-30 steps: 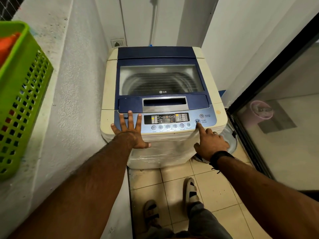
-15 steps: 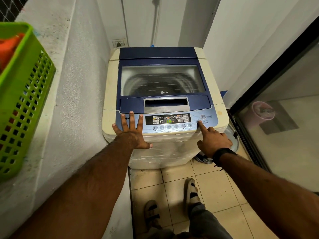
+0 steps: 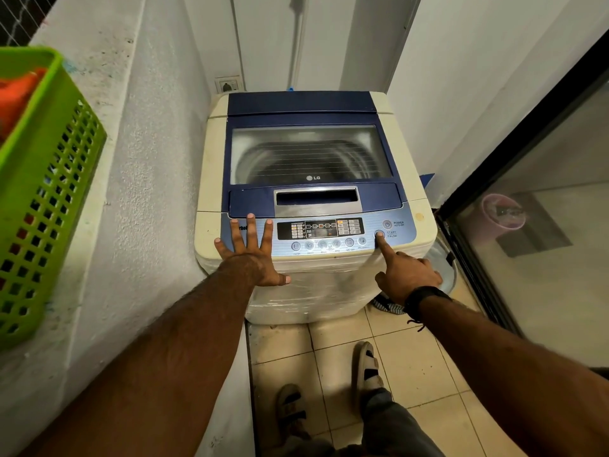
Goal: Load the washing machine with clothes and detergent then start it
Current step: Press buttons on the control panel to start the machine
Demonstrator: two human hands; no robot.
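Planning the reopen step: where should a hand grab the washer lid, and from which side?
Grip the silver recessed handle at the lid front edge, coming from the front, above the control panel. The pocket opens forward and the lid lies closed flat; hinging at the back looks likely.

Brightness: the scene is evenly and fairly brightly lit, with no harsh shadows.
Glare: soft reflections are seen on the washing machine [image 3: 313, 206] lid window and on the glass door [image 3: 543, 232] at the right.
Shadows: faint ones are cast under the left hand [image 3: 252, 255] and right hand [image 3: 403, 272].
Distortion: straight walls are bowed outward at the edges.
Focus: the centre is sharp; the green basket [image 3: 43, 192] and forearms are slightly smeared.
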